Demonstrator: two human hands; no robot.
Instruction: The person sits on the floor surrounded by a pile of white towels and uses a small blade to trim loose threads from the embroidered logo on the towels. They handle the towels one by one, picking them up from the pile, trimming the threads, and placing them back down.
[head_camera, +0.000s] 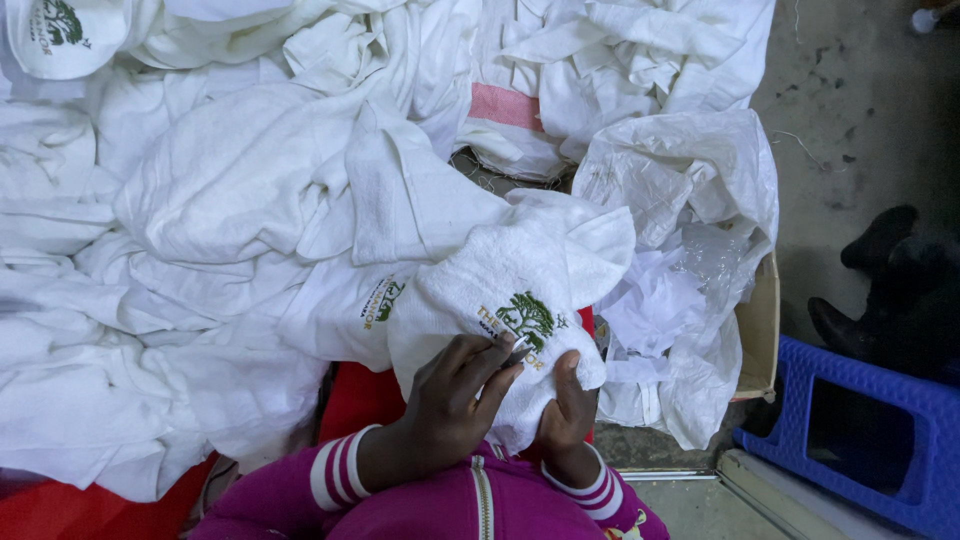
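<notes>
Towel work is at the trimming or inspecting stage, by my judgement: both hands grip a white towel (510, 290) with a green tree emblem. Left hand (455, 400) lies over the emblem's lower edge, fingers closed on a small dark tool, too small to identify. Right hand (568, 405) pinches the cloth just right of the emblem. White towels (200, 220) are heaped left of it, a cardboard box (758, 330) of plastic bags right. Continuing calls for holding the cloth taut.
</notes>
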